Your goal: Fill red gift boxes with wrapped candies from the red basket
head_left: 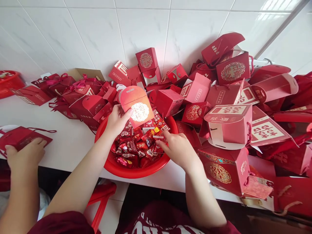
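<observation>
My left hand (118, 120) grips a small red box (137, 105) with a round gold-white emblem, its flap raised, above the far side of a red plastic basket (136, 174). Inside the basket lie many wrapped candies (130, 146), mostly red. At the basket's right side, my right hand (179, 148) has its thumb and fingers closed around a small wrapped candy (159, 137) over the pile. The inside of the box is hidden from view.
Red gift boxes (220, 165) are heaped to the right and along the tiled wall (146, 26). Ribboned boxes (80, 91) stand at the left. Another person's hand (26, 156) holds a dark red box at far left. A red stool (103, 201) is below the white table (70, 143).
</observation>
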The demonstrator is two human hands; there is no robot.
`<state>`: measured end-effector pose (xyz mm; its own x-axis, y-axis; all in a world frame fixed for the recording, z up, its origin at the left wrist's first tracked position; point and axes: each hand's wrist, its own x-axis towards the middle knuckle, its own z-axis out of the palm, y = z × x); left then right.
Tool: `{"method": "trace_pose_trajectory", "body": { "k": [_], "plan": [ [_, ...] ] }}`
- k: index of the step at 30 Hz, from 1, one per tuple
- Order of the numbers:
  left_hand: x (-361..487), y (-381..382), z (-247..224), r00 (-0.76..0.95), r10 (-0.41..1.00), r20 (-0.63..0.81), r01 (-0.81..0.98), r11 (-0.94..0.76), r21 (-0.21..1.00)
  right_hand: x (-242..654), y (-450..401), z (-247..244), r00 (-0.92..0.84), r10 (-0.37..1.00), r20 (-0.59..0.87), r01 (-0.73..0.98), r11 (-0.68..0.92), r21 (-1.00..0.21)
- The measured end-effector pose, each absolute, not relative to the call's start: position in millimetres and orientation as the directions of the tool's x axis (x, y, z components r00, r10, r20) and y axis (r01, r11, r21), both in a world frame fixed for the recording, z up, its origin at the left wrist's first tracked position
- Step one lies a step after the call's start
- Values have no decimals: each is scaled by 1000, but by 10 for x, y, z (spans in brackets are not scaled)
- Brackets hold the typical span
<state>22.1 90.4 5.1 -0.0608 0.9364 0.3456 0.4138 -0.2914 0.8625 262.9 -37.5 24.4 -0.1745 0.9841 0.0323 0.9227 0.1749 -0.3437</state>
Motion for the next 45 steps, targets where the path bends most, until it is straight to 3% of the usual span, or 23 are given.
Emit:
{"method": "trace_pose_trajectory", "body": {
  "k": [2,4,9,15,20,22,26,28,30,33,35,37,39,42,45],
  "plan": [
    [224,897,80,-61,933,355,392,-305,868,2518,-328,166,-171,985,-20,960,162,-228],
    [227,885,107,-53,920,387,397,-336,854,2444,-298,112,-200,978,-51,956,183,-231],
    [239,848,147,-49,921,388,447,-327,833,2508,-297,118,-244,970,-14,896,220,-387],
    [239,862,134,-45,915,402,425,-347,836,2729,-285,168,-97,978,183,763,191,-618],
    [243,865,132,-47,920,389,426,-333,841,2785,-245,133,-26,969,246,686,196,-701],
    [252,851,149,-46,930,364,432,-310,847,2776,-228,102,20,960,278,695,187,-694],
    [261,840,156,-33,951,309,438,-264,859,2756,-238,143,129,903,410,830,128,-543],
    [252,854,133,-30,951,308,464,-260,847,2732,-263,229,36,946,322,863,133,-488],
    [237,875,105,-32,949,314,486,-260,835,2674,-275,316,-142,987,75,904,160,-397],
    [223,894,86,-31,948,318,484,-264,834,2512,-226,369,-276,918,-284,954,225,-199],
    [225,891,96,-33,946,322,485,-266,833,2398,-153,348,-305,880,-363,949,248,-197],
    [233,885,112,-44,942,332,489,-269,829,2333,-68,312,-367,838,-405,922,268,-281],
    [239,888,118,-53,938,344,467,-281,839,2342,8,276,-476,780,-407,843,271,-465],
    [231,925,91,-65,931,358,421,-300,856,2471,71,226,-632,729,-262,593,237,-770],
    [205,976,49,-67,924,377,423,-316,849,2635,50,196,-642,764,-68,385,244,-890]
  ]
}}
